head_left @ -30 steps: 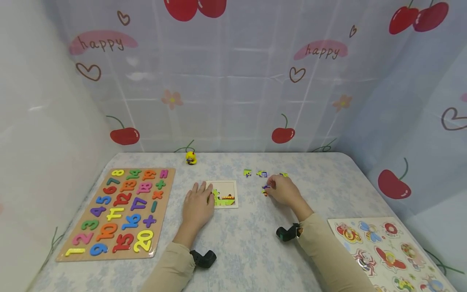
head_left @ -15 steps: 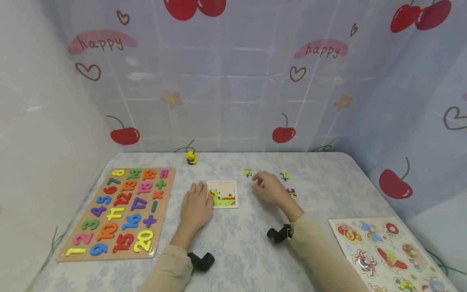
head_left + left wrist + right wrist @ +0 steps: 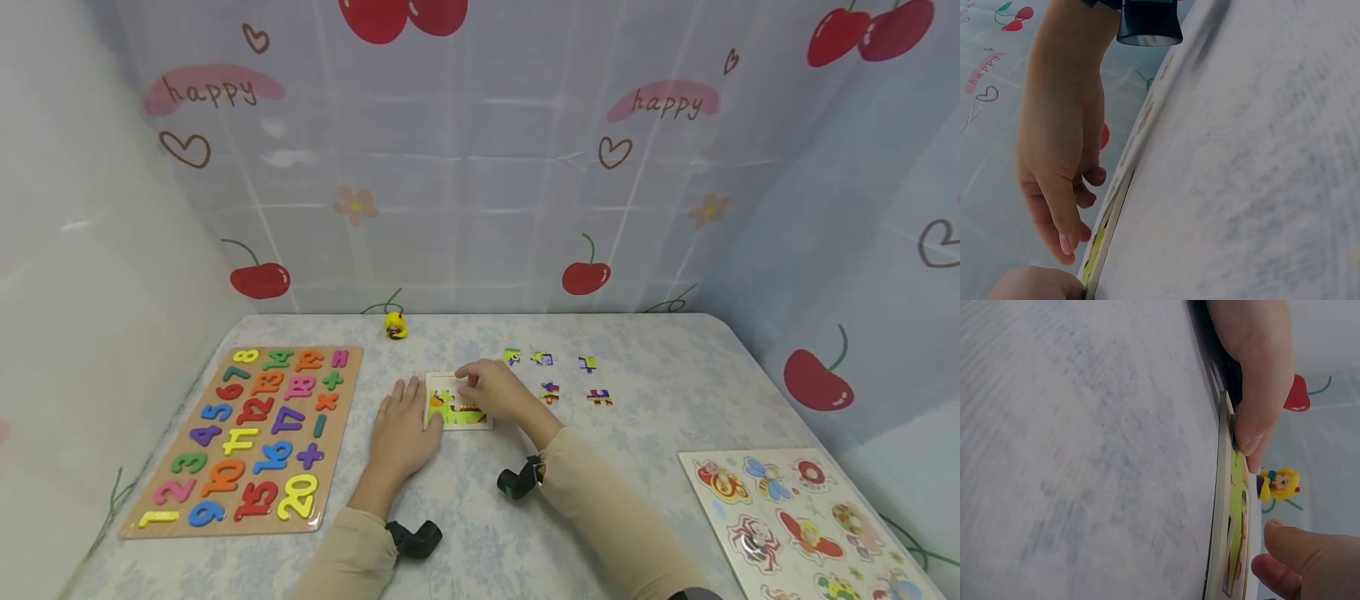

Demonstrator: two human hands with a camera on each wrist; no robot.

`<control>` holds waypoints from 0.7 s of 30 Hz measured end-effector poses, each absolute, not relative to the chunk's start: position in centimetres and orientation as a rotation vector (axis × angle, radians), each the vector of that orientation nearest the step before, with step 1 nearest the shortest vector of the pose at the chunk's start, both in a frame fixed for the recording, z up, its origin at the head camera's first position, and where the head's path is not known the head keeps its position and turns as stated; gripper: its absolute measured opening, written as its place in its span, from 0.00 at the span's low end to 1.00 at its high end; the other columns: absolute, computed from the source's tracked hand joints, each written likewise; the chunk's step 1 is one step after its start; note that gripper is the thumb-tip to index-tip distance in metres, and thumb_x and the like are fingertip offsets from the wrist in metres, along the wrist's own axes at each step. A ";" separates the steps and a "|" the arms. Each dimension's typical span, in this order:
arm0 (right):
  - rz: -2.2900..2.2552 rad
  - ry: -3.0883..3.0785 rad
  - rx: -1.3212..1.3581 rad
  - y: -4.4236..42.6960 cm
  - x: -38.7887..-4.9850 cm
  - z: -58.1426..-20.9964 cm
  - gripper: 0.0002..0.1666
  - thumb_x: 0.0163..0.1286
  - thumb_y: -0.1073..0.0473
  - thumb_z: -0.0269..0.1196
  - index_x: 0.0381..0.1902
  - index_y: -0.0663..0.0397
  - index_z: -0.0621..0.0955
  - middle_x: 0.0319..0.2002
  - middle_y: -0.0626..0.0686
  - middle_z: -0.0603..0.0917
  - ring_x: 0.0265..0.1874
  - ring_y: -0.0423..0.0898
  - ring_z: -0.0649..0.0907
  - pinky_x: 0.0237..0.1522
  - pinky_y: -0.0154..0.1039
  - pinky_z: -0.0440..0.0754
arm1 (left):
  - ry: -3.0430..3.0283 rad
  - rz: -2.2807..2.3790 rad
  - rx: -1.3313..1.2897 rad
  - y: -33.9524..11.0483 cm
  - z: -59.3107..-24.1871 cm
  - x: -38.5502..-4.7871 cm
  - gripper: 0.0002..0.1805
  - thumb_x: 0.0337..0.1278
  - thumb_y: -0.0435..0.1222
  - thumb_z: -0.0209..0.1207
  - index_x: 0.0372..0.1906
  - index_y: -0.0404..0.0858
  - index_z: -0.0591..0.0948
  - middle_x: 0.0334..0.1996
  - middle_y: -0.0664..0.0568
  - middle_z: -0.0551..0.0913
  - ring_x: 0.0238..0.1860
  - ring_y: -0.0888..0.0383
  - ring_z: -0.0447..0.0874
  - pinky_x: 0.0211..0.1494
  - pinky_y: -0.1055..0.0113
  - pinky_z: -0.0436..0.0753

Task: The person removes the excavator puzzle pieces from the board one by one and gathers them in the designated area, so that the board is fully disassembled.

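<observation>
The left hand (image 3: 405,429) lies palm down at the left side of a small white-rimmed puzzle frame (image 3: 474,428), its fingers straight and its thumb on the frame's edge. Inside the frame are green and orange pieces at the bottom and left. Over its upper right part hovers the right hand (image 3: 504,394), fingers loosely bent. The right wrist view shows the right hand (image 3: 1310,559) with thumb and finger apart and nothing visible between them. To the right lie several loose pieces, among them a blue-and-red one (image 3: 550,392) and a purple one (image 3: 600,397).
A wooden number board (image 3: 333,442) covers the table's left side. A yellow figurine (image 3: 395,326) stands near the back edge. At the front right lies a picture board (image 3: 776,517) with insects. Curtains with cherries surround the table.
The right hand has moved left, from the loose pieces to above the puzzle frame. The loose pieces are uncovered again. The left hand stays at the frame's left side.
</observation>
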State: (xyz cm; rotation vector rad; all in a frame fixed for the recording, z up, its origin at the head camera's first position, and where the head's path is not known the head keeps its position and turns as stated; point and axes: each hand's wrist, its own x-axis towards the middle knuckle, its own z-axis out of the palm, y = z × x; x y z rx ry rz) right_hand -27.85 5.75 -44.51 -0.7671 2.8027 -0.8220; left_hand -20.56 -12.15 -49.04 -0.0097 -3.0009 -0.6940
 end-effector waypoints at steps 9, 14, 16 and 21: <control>-0.772 2.768 -0.869 4.2 -28.3 -44.8 0.18 0.69 0.53 0.65 0.55 0.49 0.85 0.32 0.46 0.83 0.25 0.40 0.76 0.29 0.33 0.75 | -3.023 -0.635 -0.080 -12.5 -49.0 -20.3 0.41 0.70 0.55 0.44 0.78 0.37 0.54 0.80 0.47 0.51 0.81 0.46 0.42 0.82 0.47 0.46; -0.768 2.774 -0.929 3.8 -28.4 -45.1 0.15 0.68 0.51 0.67 0.50 0.46 0.87 0.32 0.44 0.84 0.28 0.38 0.75 0.43 0.37 0.73 | -3.018 -0.627 -0.084 -12.5 -48.9 -20.2 0.40 0.70 0.55 0.44 0.78 0.37 0.54 0.80 0.47 0.52 0.81 0.46 0.42 0.82 0.46 0.46; -0.788 2.758 -0.936 3.6 -28.4 -45.2 0.14 0.67 0.50 0.67 0.48 0.45 0.88 0.33 0.44 0.85 0.28 0.38 0.76 0.44 0.38 0.73 | -3.018 -0.622 -0.084 -12.5 -48.9 -20.1 0.40 0.70 0.55 0.44 0.78 0.37 0.55 0.80 0.47 0.52 0.81 0.46 0.42 0.82 0.46 0.46; -0.822 2.721 -0.900 3.1 -28.3 -45.2 0.12 0.67 0.51 0.68 0.45 0.45 0.88 0.32 0.43 0.84 0.29 0.39 0.76 0.37 0.36 0.74 | -3.017 -0.610 -0.082 -12.5 -48.9 -20.0 0.40 0.70 0.55 0.44 0.78 0.37 0.55 0.80 0.47 0.52 0.81 0.46 0.42 0.82 0.46 0.47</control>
